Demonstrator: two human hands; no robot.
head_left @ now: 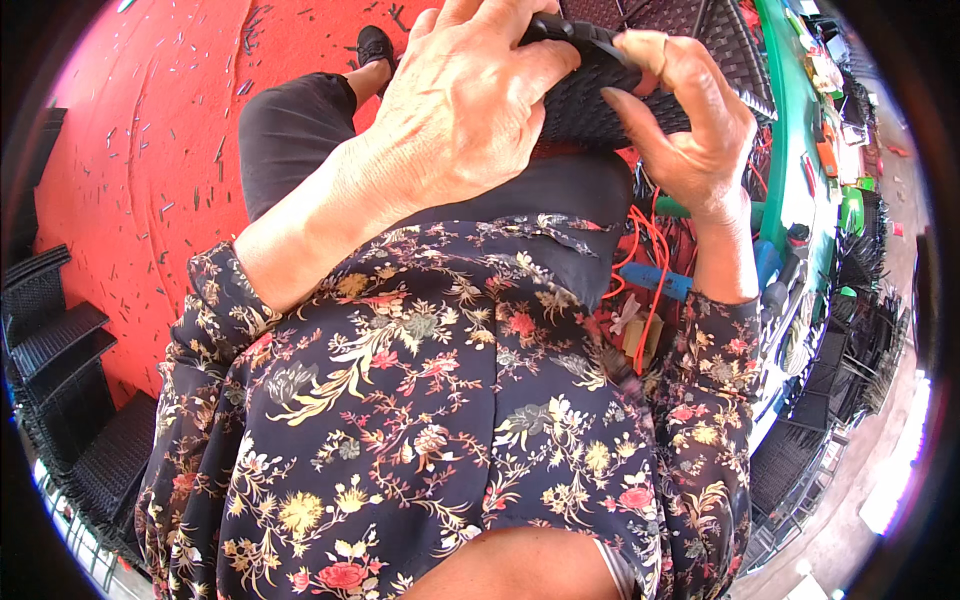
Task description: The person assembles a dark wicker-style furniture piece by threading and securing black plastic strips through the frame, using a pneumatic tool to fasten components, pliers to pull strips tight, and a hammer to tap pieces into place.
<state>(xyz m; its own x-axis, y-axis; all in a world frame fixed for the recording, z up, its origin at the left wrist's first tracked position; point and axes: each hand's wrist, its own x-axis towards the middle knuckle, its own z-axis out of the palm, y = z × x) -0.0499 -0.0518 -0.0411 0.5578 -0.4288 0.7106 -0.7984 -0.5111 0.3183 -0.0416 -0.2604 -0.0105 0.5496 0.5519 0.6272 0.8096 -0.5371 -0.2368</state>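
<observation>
A black woven wicker panel lies over my lap at the top of the view. My left hand is over its near left part, fingers curled and closed on a black plastic strip at the weave. To the right, my right hand is bent round the other end of that strip. Its forefinger, with a pale wrap on it, meets the strip, while the thumb tip rests near the weave. The far fingers of my left hand are partly cut off by the frame's top edge.
Red flooring strewn with dark strip scraps spreads at left. Stacked black wicker pieces stand beyond it. A green-edged table with small items runs along the right. Orange cord and a blue bar are beside my right forearm.
</observation>
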